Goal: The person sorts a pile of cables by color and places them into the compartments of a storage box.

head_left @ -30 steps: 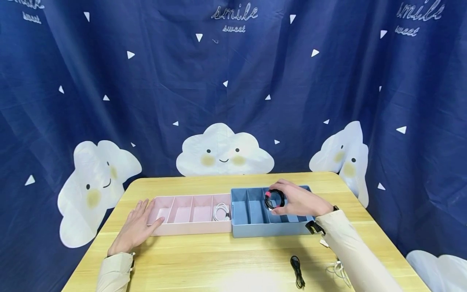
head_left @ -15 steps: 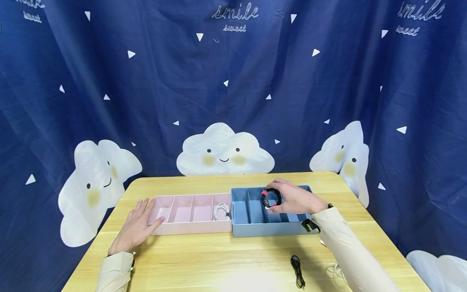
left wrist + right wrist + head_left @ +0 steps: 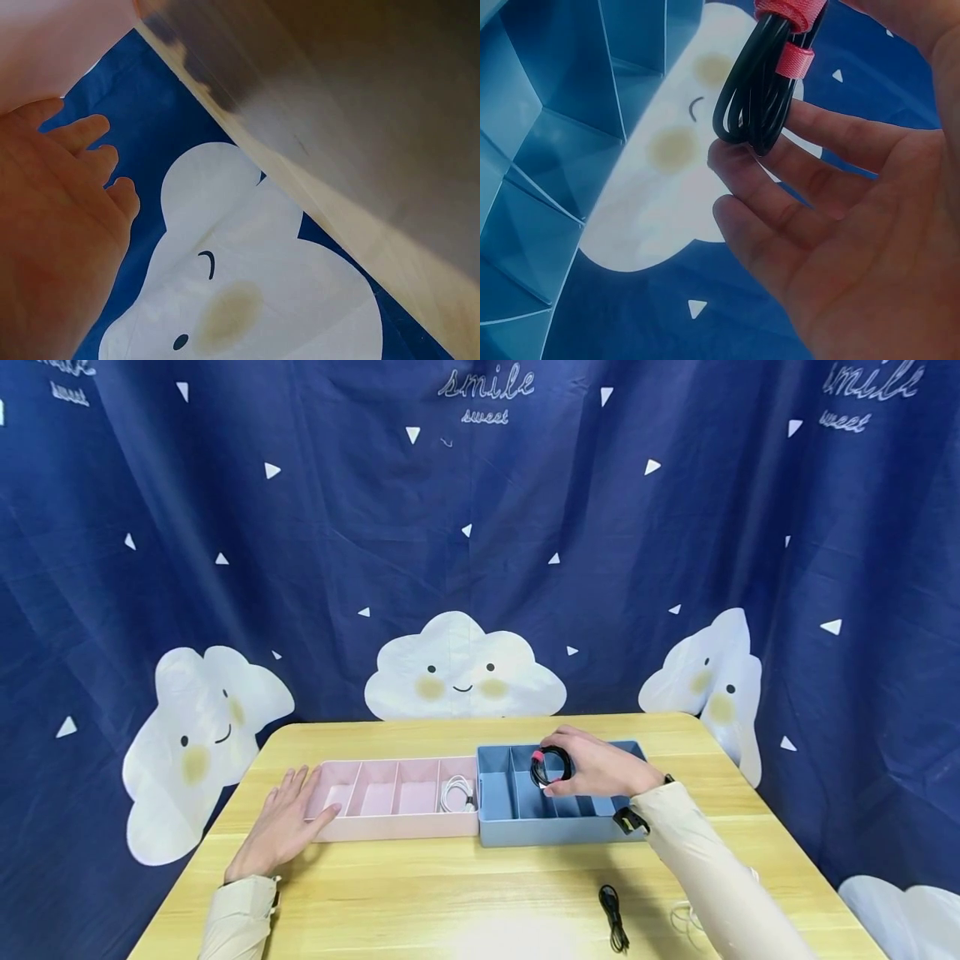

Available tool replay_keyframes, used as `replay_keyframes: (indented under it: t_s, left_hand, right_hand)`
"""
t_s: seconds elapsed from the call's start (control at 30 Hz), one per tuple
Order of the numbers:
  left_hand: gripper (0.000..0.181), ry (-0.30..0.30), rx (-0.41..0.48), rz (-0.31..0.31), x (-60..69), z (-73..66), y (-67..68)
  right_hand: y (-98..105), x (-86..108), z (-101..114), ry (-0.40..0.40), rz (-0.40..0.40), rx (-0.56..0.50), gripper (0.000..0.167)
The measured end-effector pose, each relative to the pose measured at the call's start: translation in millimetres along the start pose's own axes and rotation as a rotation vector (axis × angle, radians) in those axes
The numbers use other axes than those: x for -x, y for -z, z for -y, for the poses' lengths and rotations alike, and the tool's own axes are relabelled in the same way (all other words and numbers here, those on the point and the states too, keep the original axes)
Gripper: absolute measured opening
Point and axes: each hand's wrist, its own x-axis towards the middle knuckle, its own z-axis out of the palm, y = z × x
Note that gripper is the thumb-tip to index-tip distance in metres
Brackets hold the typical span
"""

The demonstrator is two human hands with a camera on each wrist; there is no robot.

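Observation:
A coiled black cable (image 3: pixel 564 763) with a pink strap (image 3: pixel 795 60) is pinched between the thumb and fingers of my right hand (image 3: pixel 600 768). It hangs above the blue divided box (image 3: pixel 525 833), over its middle compartments. At the far left, my left hand (image 3: pixel 276 827) rests with spread, straight fingers on the left end of the pink divided box (image 3: pixel 397 829). In the left wrist view the fingers (image 3: pixel 82 135) touch the pink wall. A white coiled cable (image 3: pixel 454 795) lies in the pink box's rightmost compartment, and the two boxes stand end to end.
A black cable bundle (image 3: pixel 613 914) lies on the wooden table (image 3: pixel 420 902) in front of the blue box. Part of a white cable (image 3: pixel 684 917) shows beside my right sleeve (image 3: pixel 712 868), which covers the rest. A dark blue curtain (image 3: pixel 480 568) hangs behind the table.
My right hand has shifted slightly left with the black cable, above the blue box. My left hand stays on the pink box.

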Motion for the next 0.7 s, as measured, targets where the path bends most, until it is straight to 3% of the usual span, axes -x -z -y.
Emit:
replay_keyframes:
  t_s: [0.7]
  left_hand:
    - [0.09,-0.003,-0.006,0.002,-0.6,1.4,-0.5]
  right_hand:
    - [-10,-18.1,6,0.022,0.009,0.001,0.071]
